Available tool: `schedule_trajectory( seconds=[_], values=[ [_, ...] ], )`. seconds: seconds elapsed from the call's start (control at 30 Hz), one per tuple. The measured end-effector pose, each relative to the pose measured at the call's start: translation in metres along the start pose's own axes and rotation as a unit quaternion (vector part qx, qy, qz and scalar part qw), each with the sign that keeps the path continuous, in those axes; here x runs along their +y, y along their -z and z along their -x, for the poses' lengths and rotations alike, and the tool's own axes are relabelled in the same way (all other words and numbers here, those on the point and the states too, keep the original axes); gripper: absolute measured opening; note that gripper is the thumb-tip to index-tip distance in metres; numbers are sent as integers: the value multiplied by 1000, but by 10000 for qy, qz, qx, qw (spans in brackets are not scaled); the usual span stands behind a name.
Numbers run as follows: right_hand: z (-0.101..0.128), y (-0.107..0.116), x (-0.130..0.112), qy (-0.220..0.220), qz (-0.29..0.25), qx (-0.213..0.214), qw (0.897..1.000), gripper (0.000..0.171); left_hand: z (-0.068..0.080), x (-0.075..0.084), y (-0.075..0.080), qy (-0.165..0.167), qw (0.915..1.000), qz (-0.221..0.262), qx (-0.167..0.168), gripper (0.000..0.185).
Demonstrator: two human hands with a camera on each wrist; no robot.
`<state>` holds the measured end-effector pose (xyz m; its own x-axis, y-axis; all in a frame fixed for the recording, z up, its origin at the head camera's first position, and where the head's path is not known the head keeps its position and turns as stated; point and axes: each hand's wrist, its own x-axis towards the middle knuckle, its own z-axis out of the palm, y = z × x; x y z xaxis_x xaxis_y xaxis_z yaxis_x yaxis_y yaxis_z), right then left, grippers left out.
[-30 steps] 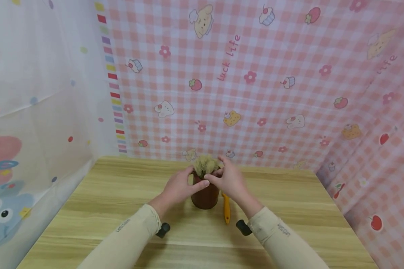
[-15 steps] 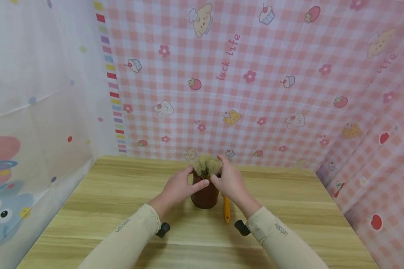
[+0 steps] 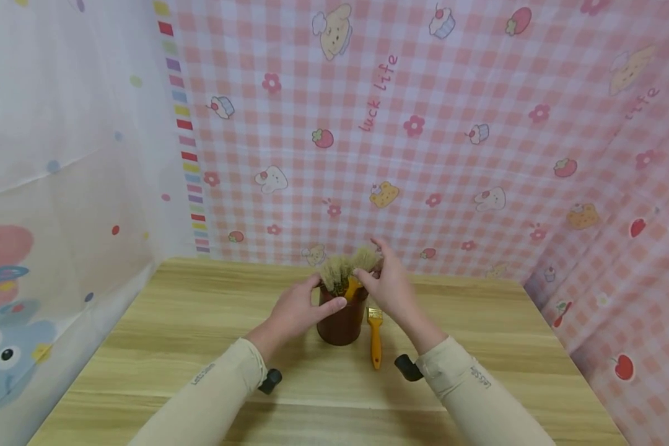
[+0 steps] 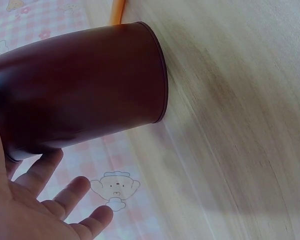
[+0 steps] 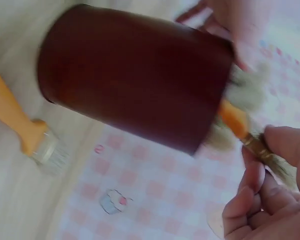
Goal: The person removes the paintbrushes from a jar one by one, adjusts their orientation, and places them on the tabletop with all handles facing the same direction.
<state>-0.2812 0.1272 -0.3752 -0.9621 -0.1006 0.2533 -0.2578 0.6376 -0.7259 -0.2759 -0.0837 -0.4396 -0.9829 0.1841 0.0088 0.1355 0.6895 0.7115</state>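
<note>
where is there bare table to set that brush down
Bare wooden table left of the dark red round cup, and bare wood right of the orange-handled flat brush lying beside it. It is crowded at the cup, where the left hand and right hand meet.

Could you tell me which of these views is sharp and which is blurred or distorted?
Head view: evenly lit and sharp, with wide-angle bending of the backdrop edges. Right wrist view: motion-blurred, smearing the brown cup and the brush pinched by the right hand. Left wrist view: cup fairly clear, the wooden table soft, the left hand close.
</note>
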Motion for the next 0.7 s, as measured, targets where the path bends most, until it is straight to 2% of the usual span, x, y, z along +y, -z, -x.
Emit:
schedule_trajectory(
  seconds=[0.13,0.27,0.33,0.5,0.7],
  values=[
    [-6,25,-4,166,-877,412,9952,77,-1,-1,0,28,10000,10,29,108],
    [-11,49,-2,90,-1780,766,9810,76,-1,-1,-1,28,10000,7,37,108],
    [-13,58,2,-38,-2048,880,9748,76,-1,-1,-1,48,10000,18,22,106],
    [-13,70,15,-301,-2094,979,9725,76,0,-1,-1,79,9999,61,-15,103],
    [-12,67,34,-629,-1636,761,9816,74,0,-1,-1,38,10000,60,3,106]
  ],
)
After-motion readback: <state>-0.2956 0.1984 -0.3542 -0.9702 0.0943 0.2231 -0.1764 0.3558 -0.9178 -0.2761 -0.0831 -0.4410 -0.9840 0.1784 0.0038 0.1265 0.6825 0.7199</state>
